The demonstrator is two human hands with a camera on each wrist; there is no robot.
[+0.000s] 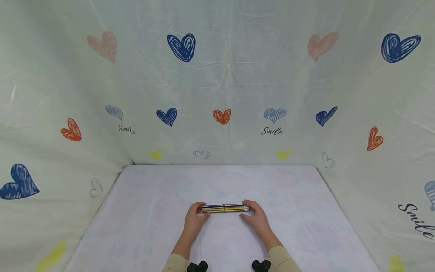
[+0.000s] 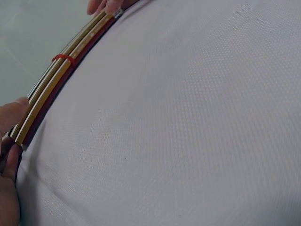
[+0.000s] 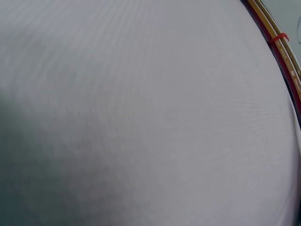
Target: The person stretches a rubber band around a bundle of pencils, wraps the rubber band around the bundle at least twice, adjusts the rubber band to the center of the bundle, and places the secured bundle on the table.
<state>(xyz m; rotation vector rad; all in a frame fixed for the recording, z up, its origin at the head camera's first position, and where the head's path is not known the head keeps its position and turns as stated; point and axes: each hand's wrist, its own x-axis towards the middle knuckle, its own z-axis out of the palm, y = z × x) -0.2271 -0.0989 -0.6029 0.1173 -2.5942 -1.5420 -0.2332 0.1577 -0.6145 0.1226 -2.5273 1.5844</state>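
Note:
A bundle of striped pencils, yellow, black and dark red, lies crosswise between both hands, a red band around its middle. At its left end, my left hand grips it between thumb and fingers; the left wrist view shows fingertips on the pencils there. My right hand has its fingers curled round the silver-tipped right end, the thumb along the near side. In the right wrist view only part of the bundle appears at the upper right edge, and the hand itself is hardly seen.
A white table with a faint pattern spreads under the hands. Behind and at both sides hangs a pale curtain printed with hearts and the word Smile, meeting the table's back edge. Black heart-shaped pieces show by the sleeves.

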